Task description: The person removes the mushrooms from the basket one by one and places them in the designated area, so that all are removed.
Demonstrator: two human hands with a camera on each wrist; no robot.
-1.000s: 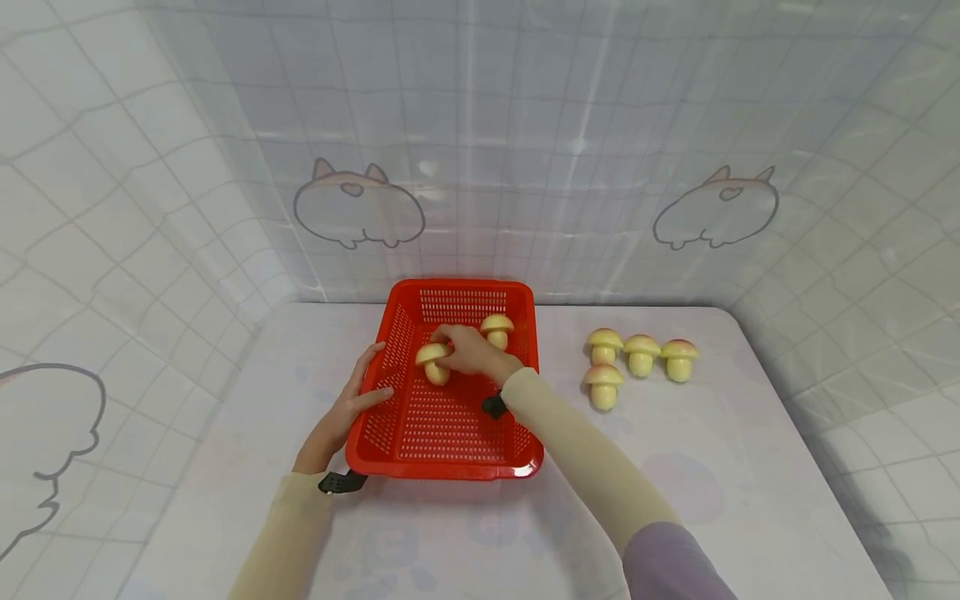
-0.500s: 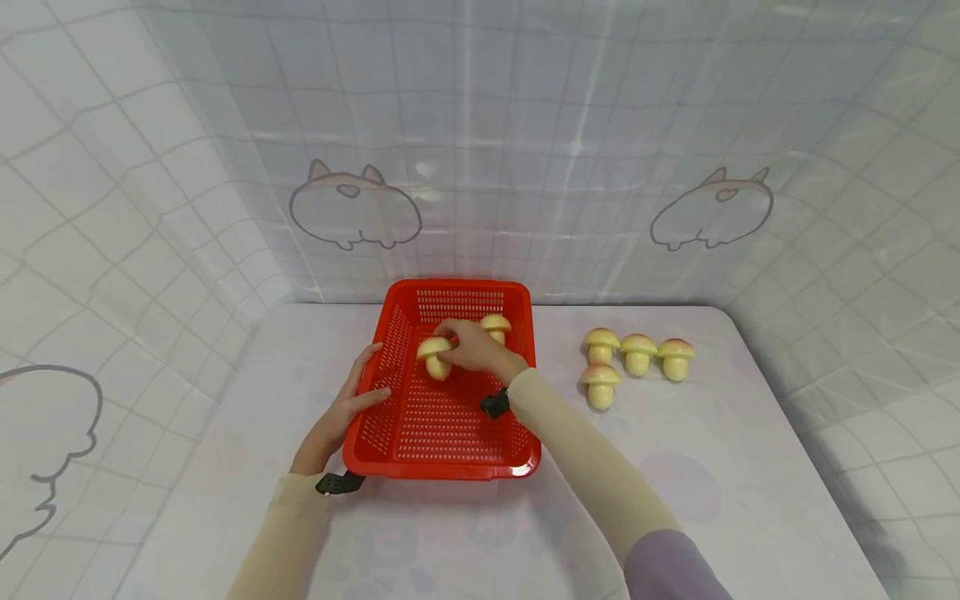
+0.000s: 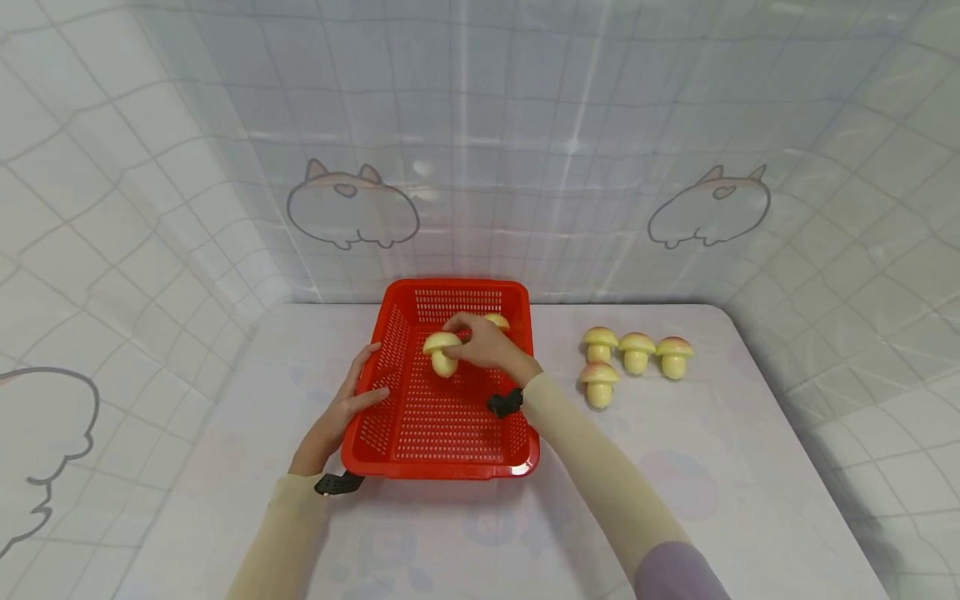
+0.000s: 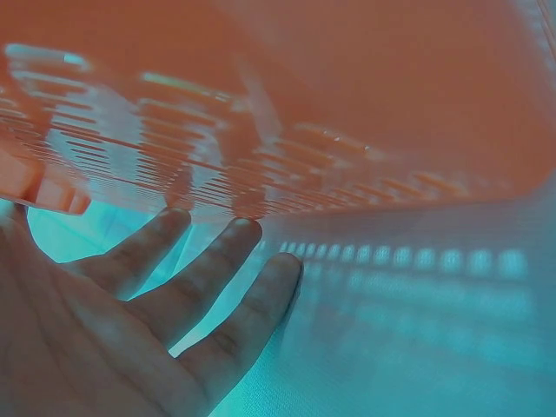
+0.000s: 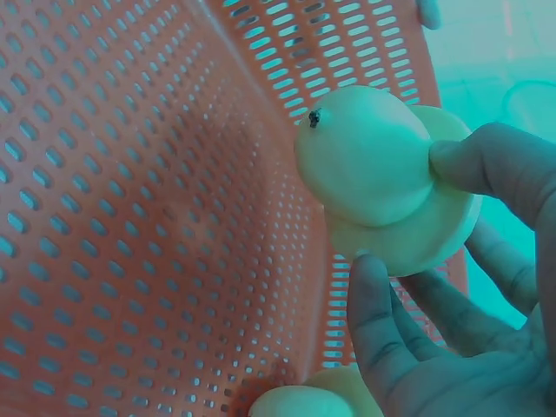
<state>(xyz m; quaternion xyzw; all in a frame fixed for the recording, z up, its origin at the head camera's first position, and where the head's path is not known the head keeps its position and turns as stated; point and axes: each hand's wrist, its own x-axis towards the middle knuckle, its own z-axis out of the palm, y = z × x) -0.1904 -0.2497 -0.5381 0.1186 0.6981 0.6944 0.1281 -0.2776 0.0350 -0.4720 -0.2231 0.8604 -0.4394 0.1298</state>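
My right hand (image 3: 480,343) pinches a pale yellow toy mushroom (image 3: 444,358) by its cap, over the inside of a red plastic basket (image 3: 442,471). In the right wrist view the mushroom (image 5: 365,156) has its stem toward the camera, thumb and fingertips on the cap behind it. A second toy mushroom (image 3: 497,320) lies near the basket's far right corner, partly hidden by the right hand. My left hand (image 3: 347,408) holds the basket's left side, thumb over the rim. In the left wrist view, its long fingers (image 4: 208,282) reach along the slotted outer wall.
Several more toy mushrooms (image 3: 636,354) with reddish-tinted caps sit grouped on the white-covered table (image 3: 750,500), right of the basket. A pale grid-patterned sheet (image 3: 480,167) with cartoon animal outlines hangs behind the table and along both sides.
The right hand has drawn the pinched mushroom slightly right and up inside the basket, covering more of the second mushroom. My left hand keeps its place on the basket.
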